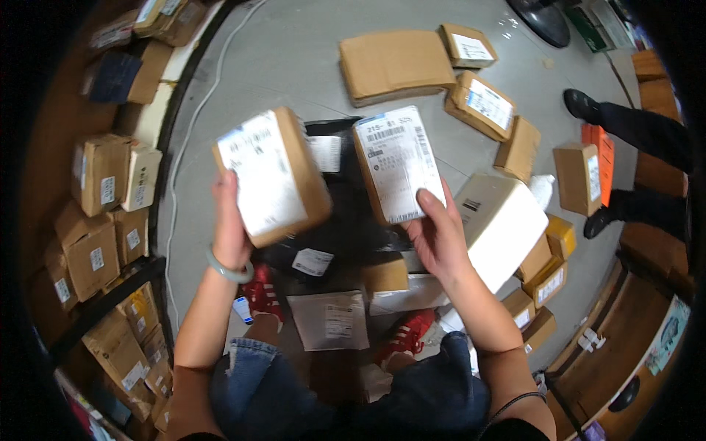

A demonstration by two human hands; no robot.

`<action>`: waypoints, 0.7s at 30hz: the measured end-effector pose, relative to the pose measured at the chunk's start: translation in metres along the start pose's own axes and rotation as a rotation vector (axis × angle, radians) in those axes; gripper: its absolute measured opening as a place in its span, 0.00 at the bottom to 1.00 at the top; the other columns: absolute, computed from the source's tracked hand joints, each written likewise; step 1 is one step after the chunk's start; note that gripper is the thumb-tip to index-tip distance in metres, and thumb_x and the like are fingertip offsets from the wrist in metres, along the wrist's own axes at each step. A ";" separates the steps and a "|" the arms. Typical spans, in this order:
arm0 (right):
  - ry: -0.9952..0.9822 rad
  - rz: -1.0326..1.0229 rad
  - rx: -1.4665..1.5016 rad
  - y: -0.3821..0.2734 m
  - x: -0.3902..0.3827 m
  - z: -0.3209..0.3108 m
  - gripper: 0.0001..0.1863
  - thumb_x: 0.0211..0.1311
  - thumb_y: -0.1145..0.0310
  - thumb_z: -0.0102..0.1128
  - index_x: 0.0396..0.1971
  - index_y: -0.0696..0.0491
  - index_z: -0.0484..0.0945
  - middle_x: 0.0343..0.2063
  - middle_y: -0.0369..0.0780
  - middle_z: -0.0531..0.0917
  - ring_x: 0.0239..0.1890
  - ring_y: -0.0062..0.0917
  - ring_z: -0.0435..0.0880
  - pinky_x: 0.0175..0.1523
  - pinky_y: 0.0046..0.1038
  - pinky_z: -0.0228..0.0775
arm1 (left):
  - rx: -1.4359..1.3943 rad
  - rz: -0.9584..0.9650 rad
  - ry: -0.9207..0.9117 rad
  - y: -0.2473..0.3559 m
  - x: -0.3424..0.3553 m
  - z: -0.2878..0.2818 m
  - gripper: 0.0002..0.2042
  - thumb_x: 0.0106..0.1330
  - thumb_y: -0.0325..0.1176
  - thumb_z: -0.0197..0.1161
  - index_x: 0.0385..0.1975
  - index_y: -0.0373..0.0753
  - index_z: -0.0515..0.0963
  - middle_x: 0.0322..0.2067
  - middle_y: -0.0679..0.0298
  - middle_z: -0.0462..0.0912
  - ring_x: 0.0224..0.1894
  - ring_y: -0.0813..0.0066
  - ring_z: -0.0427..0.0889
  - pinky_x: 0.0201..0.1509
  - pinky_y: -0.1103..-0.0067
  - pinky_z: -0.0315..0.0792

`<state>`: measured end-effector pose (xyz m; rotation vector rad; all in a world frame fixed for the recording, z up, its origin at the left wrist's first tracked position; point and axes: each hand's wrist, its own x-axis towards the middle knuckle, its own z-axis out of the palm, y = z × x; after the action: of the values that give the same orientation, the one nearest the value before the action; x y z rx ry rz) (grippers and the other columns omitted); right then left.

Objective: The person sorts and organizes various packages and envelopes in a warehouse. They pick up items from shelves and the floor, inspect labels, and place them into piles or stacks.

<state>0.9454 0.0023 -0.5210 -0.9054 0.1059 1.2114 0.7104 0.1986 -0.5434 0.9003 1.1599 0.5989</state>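
Observation:
My left hand (232,228) grips a brown cardboard box (312,180) whose large white label (261,173) faces up toward me. In my right hand (437,231) is a smaller, flatter cardboard box (397,165), its top nearly covered by a white shipping label; my thumb presses on the label's lower right corner. Both boxes are held up side by side, apart from each other. Below and between them lie black plastic parcels (342,202) with white labels. A white mailer bag (305,323) lies between my red shoes, near a small brown box (386,275).
Shelves at the left hold several cardboard boxes (107,173). A large brown box (397,66) and smaller labelled boxes lie on the grey floor ahead. To the right stand a white box (496,220) and another person's dark-clad legs (647,132). A pale cable (176,162) runs along the floor.

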 end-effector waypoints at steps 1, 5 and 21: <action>-0.024 0.024 -0.024 0.002 0.018 0.002 0.24 0.75 0.70 0.54 0.66 0.55 0.60 0.58 0.45 0.76 0.58 0.31 0.80 0.60 0.34 0.79 | -0.035 0.048 0.020 0.011 0.019 -0.012 0.30 0.78 0.56 0.47 0.69 0.40 0.64 0.62 0.60 0.76 0.60 0.68 0.79 0.63 0.73 0.73; -0.076 0.091 -0.030 0.032 0.114 0.041 0.23 0.72 0.64 0.60 0.60 0.56 0.66 0.53 0.41 0.78 0.48 0.23 0.80 0.47 0.24 0.75 | -0.017 0.145 0.194 0.030 0.101 -0.095 0.31 0.75 0.58 0.51 0.70 0.43 0.65 0.62 0.62 0.77 0.60 0.68 0.80 0.63 0.71 0.73; 0.058 0.039 -0.782 0.015 0.205 0.034 0.21 0.71 0.58 0.60 0.56 0.55 0.76 0.51 0.40 0.80 0.52 0.25 0.79 0.56 0.33 0.78 | 0.246 -0.021 0.136 -0.031 0.243 -0.051 0.35 0.77 0.59 0.47 0.69 0.33 0.66 0.61 0.53 0.76 0.63 0.66 0.74 0.69 0.74 0.63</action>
<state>1.0005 0.1813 -0.6133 -1.6200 -0.3298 1.2759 0.7361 0.3909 -0.7008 1.0677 1.3854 0.5134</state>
